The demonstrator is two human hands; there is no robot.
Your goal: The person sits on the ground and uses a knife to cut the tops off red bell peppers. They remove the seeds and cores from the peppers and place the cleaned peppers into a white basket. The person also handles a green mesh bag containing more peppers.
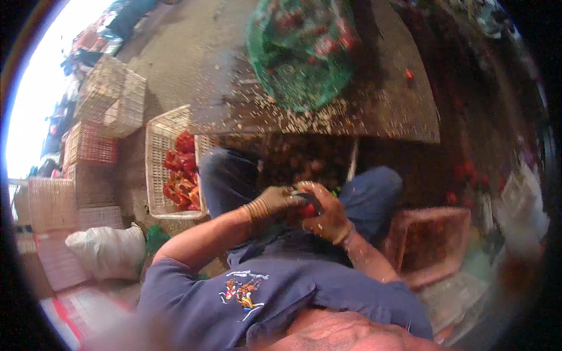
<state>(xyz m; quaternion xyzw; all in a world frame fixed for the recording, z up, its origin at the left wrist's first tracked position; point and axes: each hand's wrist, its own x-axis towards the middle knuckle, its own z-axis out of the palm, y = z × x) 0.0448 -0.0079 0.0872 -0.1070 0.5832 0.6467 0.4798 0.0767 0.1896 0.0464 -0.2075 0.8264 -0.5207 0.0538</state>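
My left hand (274,202), in a knitted glove, is curled at the end of a dark curved object (303,194) with a pale edge; its exact kind is unclear. My right hand (327,217), also gloved, wraps round a shiny red rounded thing (310,210), probably a red pepper. Both hands meet over my lap, between my knees, and pale seed-like bits cling to the right glove. Left of my knees, a white plastic basket (154,213) holds several opened red peppers (181,164). The fingertips are partly hidden.
Ahead, a green mesh bag (303,83) with red contents lies on a board (395,105) strewn with pale seeds. Stacked crates (109,96) and a white sack (107,252) stand at left. A reddish crate (395,245) sits at right. Dark clutter lies beneath the board's near edge.
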